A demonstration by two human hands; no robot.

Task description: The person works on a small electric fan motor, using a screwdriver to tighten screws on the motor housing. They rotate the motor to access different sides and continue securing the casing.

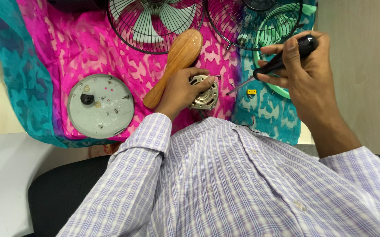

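Observation:
My left hand (182, 90) grips a round metal fan motor (206, 93) that rests on a pink and teal patterned cloth (73, 48). My right hand (304, 70) holds a screwdriver (282, 61) by its black handle, the thin metal shaft slanting down toward the motor's right side, its tip just short of it. A small yellow block (251, 92) lies on the cloth under the shaft.
A wooden brush-shaped piece (174, 63) lies beside the left hand. A grey round plate (100, 106) with screws and a black knob sits at left. Two black wire fan guards (155, 22) (255, 22) lie at the top. A mint green ring (277, 90) peeks out behind the right hand.

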